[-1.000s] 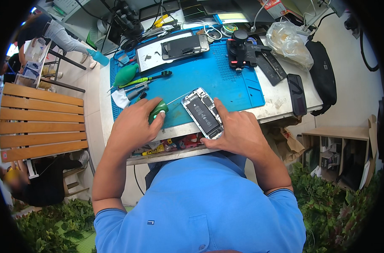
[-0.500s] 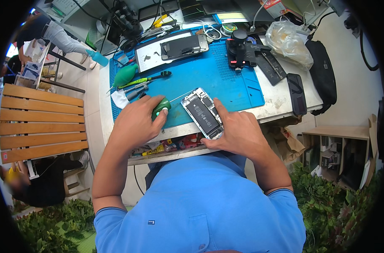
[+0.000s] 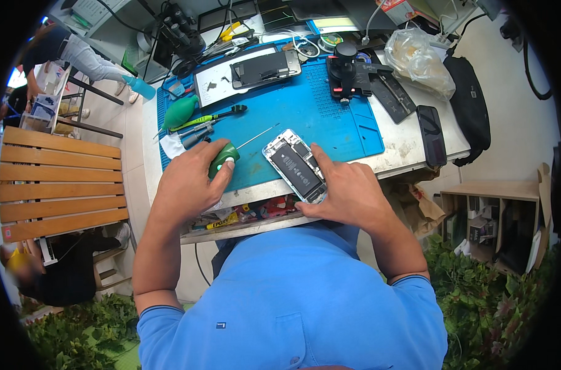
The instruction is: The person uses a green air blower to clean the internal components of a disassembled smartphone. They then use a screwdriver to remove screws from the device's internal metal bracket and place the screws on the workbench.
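Note:
My left hand (image 3: 197, 176) grips a green-handled screwdriver (image 3: 227, 155), whose thin shaft points up and right over the blue mat (image 3: 262, 108), short of the phone. My right hand (image 3: 345, 191) holds an opened white-edged smartphone (image 3: 293, 161) at its right side and lower end, showing a black battery and small internal parts. Left of them lie a green air blower (image 3: 181, 112), a black-and-green brush (image 3: 212, 116), metal tools and a white cloth (image 3: 171, 145). A detached phone screen (image 3: 262, 69) rests on a white board (image 3: 209, 89) behind.
A black clamp fixture (image 3: 345, 77), dark plate (image 3: 391, 95), phone (image 3: 431, 135), plastic bag (image 3: 416, 61), black pouch (image 3: 468, 111) and microscope (image 3: 182, 34) crowd the desk (image 3: 438, 148). An open drawer (image 3: 249, 209) sits below. Two people are at left, beside a slatted bench (image 3: 61, 182).
My left hand with the screwdriver has moved slightly left, and the shaft's tip has pulled away from the phone. My right hand holds the phone in nearly the same place.

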A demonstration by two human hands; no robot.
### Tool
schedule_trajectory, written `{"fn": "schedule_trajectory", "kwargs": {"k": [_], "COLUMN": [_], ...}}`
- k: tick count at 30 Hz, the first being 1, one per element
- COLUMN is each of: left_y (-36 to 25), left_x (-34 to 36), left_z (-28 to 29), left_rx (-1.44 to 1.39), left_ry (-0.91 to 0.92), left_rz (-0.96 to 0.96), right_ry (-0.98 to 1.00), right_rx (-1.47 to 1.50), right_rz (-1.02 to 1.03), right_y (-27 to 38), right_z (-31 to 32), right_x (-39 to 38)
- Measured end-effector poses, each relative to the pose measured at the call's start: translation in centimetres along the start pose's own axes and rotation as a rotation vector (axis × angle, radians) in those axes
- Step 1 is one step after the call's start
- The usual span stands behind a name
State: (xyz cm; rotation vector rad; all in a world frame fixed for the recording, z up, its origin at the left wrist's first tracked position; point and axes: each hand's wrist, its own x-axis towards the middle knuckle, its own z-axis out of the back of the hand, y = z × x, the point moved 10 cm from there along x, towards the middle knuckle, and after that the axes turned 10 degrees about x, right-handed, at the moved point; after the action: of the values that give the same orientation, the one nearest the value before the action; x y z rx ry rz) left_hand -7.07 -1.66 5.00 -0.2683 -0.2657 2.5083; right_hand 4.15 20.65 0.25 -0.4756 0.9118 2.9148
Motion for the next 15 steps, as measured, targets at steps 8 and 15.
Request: {"fn": "schedule_trajectory", "kwargs": {"k": [8,15], "left_y": [1.5,2.5], "left_x": [-1.4,-2.9], "left_z": [-0.1,0.4], "left_rx": [-0.14,-0.228], "left_ry": [-0.093,-0.065], "left_rz": [-0.001,-0.002], "right_ry": [-0.272,-0.293], "right_rx": [0.07,-0.081], "right_rz": [0.157,0.241], "right_y": [0.7,1.4], "right_z": [-0.1,1.2], "right_x": [1.2,2.3]}}
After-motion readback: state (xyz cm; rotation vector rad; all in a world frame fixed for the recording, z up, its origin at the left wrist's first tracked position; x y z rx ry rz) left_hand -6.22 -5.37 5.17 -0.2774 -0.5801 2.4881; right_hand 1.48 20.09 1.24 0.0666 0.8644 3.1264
